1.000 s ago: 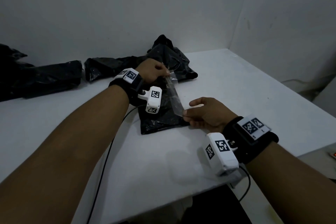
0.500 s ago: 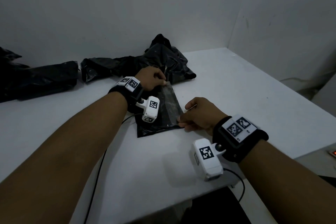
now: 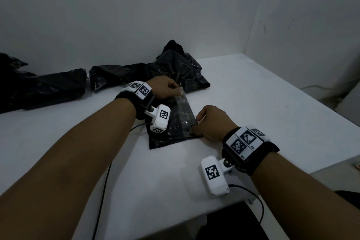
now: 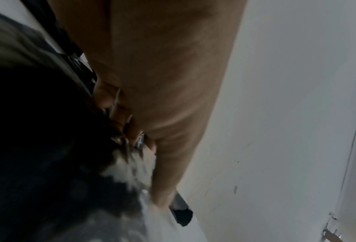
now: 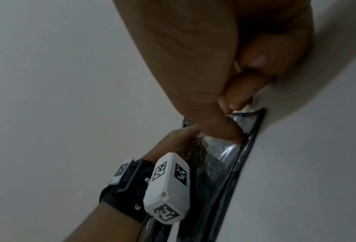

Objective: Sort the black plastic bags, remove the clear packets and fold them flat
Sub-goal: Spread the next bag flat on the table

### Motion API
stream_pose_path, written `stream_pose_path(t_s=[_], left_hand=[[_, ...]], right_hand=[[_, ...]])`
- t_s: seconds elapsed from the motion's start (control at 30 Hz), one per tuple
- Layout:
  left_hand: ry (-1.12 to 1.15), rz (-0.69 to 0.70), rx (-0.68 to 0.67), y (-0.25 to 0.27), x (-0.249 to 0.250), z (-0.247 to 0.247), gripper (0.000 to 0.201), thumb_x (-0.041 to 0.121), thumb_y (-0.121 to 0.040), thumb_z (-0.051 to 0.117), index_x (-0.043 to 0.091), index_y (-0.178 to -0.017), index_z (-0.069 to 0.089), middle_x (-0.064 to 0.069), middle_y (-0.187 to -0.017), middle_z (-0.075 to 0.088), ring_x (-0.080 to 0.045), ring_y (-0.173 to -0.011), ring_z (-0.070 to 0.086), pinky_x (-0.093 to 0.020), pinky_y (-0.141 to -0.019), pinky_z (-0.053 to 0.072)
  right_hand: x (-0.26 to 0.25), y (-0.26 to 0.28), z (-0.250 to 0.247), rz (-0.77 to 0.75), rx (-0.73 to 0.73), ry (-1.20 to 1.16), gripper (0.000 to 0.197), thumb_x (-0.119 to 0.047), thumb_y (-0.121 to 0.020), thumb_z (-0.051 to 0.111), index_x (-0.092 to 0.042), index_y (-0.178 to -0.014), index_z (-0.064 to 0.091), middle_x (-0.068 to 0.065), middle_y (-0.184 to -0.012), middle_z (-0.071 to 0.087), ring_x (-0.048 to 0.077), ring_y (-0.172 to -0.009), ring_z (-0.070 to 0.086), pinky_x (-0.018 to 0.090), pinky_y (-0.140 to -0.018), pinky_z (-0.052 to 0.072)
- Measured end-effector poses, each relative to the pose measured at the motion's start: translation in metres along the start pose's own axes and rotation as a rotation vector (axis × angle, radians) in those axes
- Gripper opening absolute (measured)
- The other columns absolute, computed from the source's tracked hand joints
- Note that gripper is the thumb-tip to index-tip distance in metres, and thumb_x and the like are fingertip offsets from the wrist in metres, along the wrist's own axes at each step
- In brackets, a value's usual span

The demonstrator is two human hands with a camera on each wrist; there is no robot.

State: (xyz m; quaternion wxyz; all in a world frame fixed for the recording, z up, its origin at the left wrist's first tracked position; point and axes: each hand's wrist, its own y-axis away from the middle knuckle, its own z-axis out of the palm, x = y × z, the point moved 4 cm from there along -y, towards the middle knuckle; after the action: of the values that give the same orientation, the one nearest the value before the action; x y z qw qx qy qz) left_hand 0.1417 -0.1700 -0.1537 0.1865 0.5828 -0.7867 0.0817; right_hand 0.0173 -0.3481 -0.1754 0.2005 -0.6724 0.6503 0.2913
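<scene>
- My left hand (image 3: 165,87) pinches the far end of a clear packet (image 3: 182,115); my right hand (image 3: 211,122), fingers curled, pinches its near corner.
- The packet lies flat atop one folded black bag (image 3: 167,140), so I judge one bag done.
- Beyond that bag, a crumpled heap of black bags (image 3: 175,70) awaits sorting.
- All sit on a white table (image 3: 253,113) cornered by grey-white walls (image 3: 136,15).

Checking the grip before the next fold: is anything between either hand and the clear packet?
Nothing visible. The left hand pinches the far end of the clear packet, and the right hand pinches its near end. The packet lies flat on a folded black bag on the table.
</scene>
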Motion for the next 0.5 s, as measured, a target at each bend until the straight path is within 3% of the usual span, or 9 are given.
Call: stream_pose_path(t_s=[0.1,0.23,0.27,0.37,0.43,0.5], left_hand=[[0.024,-0.044,-0.047,-0.002,-0.001,-0.002,0.041,0.045,-0.082,0.078,0.014,-0.109,0.076,-0.004,-0.105,0.074,-0.021,-0.097,0.068,-0.035,-0.087,0.054],[0.123,-0.067,-0.098,0.002,-0.005,-0.010,0.036,0.047,-0.079,0.080,0.012,-0.077,0.073,-0.001,-0.077,0.068,-0.015,-0.072,0.058,-0.032,-0.072,0.046],[0.166,-0.057,-0.105,0.004,-0.007,-0.013,0.039,0.046,-0.081,0.079,0.008,-0.075,0.067,-0.002,-0.074,0.064,-0.016,-0.072,0.056,-0.036,-0.074,0.046],[0.289,-0.025,-0.118,0.016,-0.012,-0.025,0.055,0.049,-0.078,0.080,0.001,-0.102,0.069,-0.006,-0.095,0.072,-0.022,-0.087,0.067,-0.046,-0.092,0.051],[0.435,-0.022,-0.111,0.028,-0.016,-0.033,0.044,0.046,-0.079,0.080,0.010,-0.103,0.074,-0.004,-0.098,0.076,-0.020,-0.090,0.072,-0.036,-0.087,0.056],[0.681,-0.040,-0.065,0.040,-0.020,-0.038,0.018,0.025,-0.091,0.071,0.010,-0.101,0.073,-0.004,-0.090,0.076,-0.016,-0.081,0.072,-0.027,-0.075,0.056]], right_hand=[[0.000,-0.001,0.000,0.001,-0.017,-0.007,0.040,-0.017,-0.077,0.077,0.008,-0.107,0.065,0.005,-0.078,0.055,0.015,-0.067,0.048,0.024,-0.053,0.035],[0.003,-0.005,-0.003,0.003,-0.114,-0.074,0.031,-0.026,-0.082,0.075,0.001,-0.097,0.073,0.014,-0.075,0.065,0.015,-0.066,0.054,0.022,-0.054,0.040],[0.003,-0.006,-0.004,-0.007,-0.114,-0.103,0.028,-0.029,-0.083,0.074,-0.003,-0.094,0.075,0.014,-0.082,0.070,0.014,-0.069,0.056,0.022,-0.057,0.042],[0.008,-0.014,-0.005,-0.013,-0.069,-0.223,0.036,-0.042,-0.082,0.074,-0.008,-0.094,0.072,0.004,-0.090,0.073,0.017,-0.084,0.066,0.028,-0.073,0.052],[0.008,-0.016,-0.006,-0.008,-0.071,-0.307,0.041,-0.048,-0.082,0.074,-0.009,-0.093,0.071,-0.002,-0.079,0.074,0.010,-0.077,0.069,0.025,-0.067,0.053],[0.007,-0.019,-0.007,-0.019,-0.082,-0.346,0.040,-0.050,-0.081,0.076,-0.012,-0.092,0.073,-0.005,-0.073,0.073,0.005,-0.064,0.064,0.019,-0.056,0.044]])
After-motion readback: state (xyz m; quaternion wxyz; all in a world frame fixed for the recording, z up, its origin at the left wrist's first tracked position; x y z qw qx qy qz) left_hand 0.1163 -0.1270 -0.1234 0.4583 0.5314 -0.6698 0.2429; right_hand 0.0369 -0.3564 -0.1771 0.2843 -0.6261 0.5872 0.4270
